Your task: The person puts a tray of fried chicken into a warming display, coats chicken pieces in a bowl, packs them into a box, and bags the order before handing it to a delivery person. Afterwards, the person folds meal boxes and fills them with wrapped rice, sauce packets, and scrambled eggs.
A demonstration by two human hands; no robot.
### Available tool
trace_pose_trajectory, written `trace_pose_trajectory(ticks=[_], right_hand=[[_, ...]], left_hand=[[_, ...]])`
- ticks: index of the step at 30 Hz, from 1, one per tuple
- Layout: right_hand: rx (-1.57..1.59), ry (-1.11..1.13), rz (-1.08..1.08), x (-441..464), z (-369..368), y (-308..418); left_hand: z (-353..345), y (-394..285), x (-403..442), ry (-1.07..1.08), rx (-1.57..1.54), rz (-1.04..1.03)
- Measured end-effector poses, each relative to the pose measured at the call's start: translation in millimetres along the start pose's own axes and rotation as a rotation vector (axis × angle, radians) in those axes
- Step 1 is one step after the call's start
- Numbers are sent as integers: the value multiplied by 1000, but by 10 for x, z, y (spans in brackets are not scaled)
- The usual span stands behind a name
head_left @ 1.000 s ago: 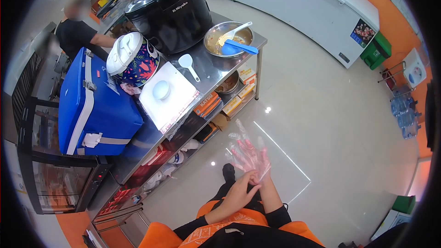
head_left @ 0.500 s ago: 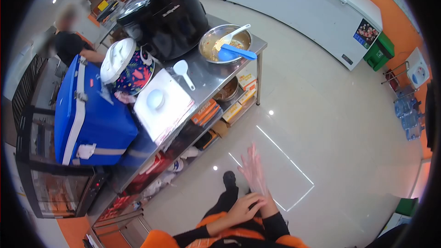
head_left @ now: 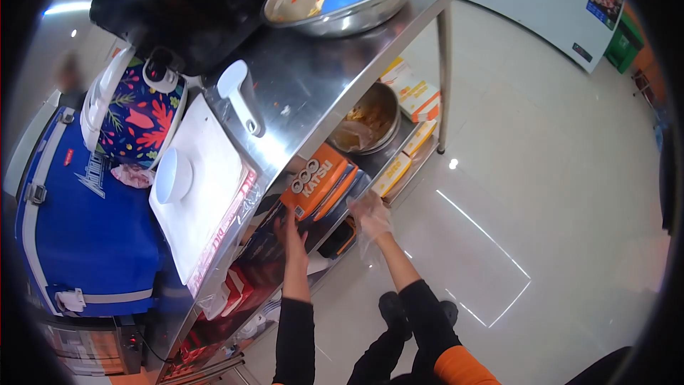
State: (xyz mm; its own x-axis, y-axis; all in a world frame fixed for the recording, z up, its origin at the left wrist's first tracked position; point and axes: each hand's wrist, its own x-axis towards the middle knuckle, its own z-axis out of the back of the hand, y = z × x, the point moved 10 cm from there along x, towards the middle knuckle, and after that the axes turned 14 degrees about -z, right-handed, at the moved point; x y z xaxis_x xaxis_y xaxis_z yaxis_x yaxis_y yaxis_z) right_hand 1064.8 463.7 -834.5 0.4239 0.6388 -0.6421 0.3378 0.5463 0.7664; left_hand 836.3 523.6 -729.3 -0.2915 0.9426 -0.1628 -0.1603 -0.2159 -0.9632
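Left hand (head_left: 291,237) and gloved right hand (head_left: 372,218) have moved near one KATSU box (head_left: 312,181); I cannot tell either grip.

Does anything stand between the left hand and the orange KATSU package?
Nothing visible stands between the left hand and the orange KATSU package; the hand is at its lower edge, though contact is unclear.

place: commercial kitchen | signs: steel worktable (head_left: 306,100), chest freezer (head_left: 527,0), KATSU boxes (head_left: 313,184)

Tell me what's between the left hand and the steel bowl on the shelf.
Orange packs, one marked KATSU, lie between the left hand and bowl, in the head view.
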Motion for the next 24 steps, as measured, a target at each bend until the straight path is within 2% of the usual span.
trace_pose_trajectory(ticks=[3, 7, 10, 13, 14, 15, 16, 17, 18, 20, 21, 22, 23, 24], right_hand=[[-103, -172, -67, 210, -92, 30], [-174, -212, -180, 27, -38, 247], [-330, -156, -145, 229, -276, 227], [-360, -132, 142, 367, -396, 154], [-535, -129, 177, 305, -408, 158], [-706, -124, 224, 233, -398, 141], [-813, -115, 397, 292, -366, -91], [-861, -216, 669, 195, -285, -264], [-913, -55, 468, -29, -181, -349], [-989, -78, 863, -389, 35, -886], [-994, 72, 349, -594, 287, -1055], [-879, 214, 404, -629, 397, -1472], [-863, 427, 198, -559, 528, -2144], [-855, 616, -44, -570, 685, -2815]], left_hand=[[-302, 120, 214, 252, 28, 66], [-380, 252, 182, 368, -97, 159], [-346, 398, 228, 357, -117, 166], [-390, 533, 93, 440, -107, 231], [-439, 502, -35, 484, -176, 213], [-316, 496, -188, 474, -104, 182], [-190, 483, -351, 463, -30, 153], [-12, 519, -486, 418, 16, 72], [85, 514, -771, 384, -277, 80], [674, 487, -1495, 231, -314, 214], [989, 460, -1868, 201, -335, 285], [1338, 346, -2178, 242, -284, 255], [1657, 657, -2466, 249, -257, 221], [1998, 668, -2898, 252, -380, 421]])
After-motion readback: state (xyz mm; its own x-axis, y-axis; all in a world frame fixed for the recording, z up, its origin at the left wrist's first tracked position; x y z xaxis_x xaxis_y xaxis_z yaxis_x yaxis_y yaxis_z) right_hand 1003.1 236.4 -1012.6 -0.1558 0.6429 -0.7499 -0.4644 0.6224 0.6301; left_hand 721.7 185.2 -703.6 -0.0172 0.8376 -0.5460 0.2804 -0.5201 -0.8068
